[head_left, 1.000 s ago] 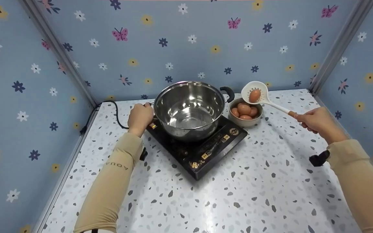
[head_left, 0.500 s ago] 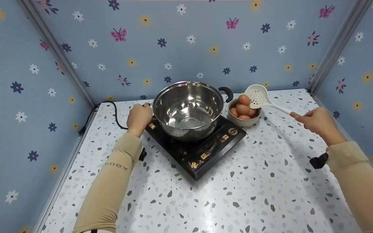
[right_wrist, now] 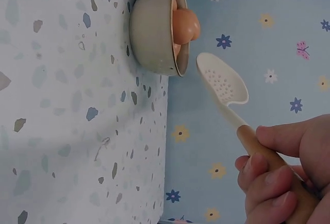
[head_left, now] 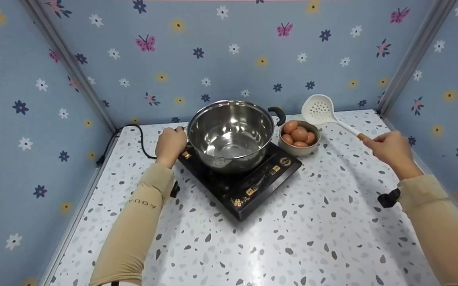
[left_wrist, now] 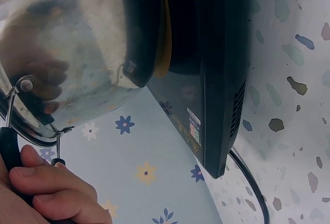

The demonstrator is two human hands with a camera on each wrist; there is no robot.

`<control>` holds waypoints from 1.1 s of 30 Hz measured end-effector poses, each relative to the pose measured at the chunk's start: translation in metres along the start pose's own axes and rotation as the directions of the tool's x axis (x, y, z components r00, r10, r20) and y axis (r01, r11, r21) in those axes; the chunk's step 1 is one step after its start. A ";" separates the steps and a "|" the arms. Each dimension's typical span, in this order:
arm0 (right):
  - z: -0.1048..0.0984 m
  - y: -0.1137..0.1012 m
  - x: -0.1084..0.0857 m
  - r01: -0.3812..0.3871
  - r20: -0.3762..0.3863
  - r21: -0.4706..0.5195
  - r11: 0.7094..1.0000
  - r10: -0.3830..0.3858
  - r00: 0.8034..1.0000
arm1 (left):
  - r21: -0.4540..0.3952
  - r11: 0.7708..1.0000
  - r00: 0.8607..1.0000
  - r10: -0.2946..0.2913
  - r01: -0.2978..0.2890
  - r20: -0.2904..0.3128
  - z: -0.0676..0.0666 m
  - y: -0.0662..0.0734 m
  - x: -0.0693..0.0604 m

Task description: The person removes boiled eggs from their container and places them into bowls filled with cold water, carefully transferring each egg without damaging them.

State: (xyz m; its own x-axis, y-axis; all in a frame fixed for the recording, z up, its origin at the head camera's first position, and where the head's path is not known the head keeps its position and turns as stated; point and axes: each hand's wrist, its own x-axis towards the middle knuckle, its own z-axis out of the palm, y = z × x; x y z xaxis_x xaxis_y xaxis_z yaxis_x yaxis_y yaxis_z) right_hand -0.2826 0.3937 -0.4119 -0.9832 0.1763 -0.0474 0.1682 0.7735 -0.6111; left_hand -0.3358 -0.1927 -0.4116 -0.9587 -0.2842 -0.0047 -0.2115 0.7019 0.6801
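Note:
My left hand [head_left: 171,146] grips the black side handle [left_wrist: 9,149] of a steel pot [head_left: 231,139], its fingers curled round it in the left wrist view. The pot has nothing in it and stands on a black induction cooker [head_left: 249,190]. My right hand [head_left: 392,150] holds a white slotted ladle [head_left: 319,109] by its wooden handle [right_wrist: 263,154]. The ladle's perforated bowl is bare and hovers behind and right of a small ceramic bowl [head_left: 297,151]. Several brown eggs [head_left: 299,135] are heaped in that bowl, rising above its rim in the right wrist view.
The speckled white tabletop [head_left: 292,246] spreads in front of the cooker. A black power cord [head_left: 143,139] runs from the cooker to the left wall. Flower-patterned panels [head_left: 233,59] enclose the table at the back and both sides.
The egg that lay in the ladle has rolled off onto the other eggs in the bowl. The ladle has tipped, then lifted away rightward without it. My left hand stays on the pot handle.

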 end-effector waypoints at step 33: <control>0.081 0.041 0.006 -0.222 0.072 0.129 0.967 0.214 0.974 | -0.150 0.987 0.998 0.059 -0.060 -0.015 0.002 -0.010 0.005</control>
State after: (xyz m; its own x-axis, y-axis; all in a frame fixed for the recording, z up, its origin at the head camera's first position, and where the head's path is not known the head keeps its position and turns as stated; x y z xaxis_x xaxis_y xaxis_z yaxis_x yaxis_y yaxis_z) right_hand -0.2870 0.3769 -0.5016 -0.9271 0.2930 -0.2339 0.3712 0.6302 -0.6819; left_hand -0.3384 -0.1999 -0.4197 -0.9665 -0.2524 0.0464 -0.1223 0.6120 0.7813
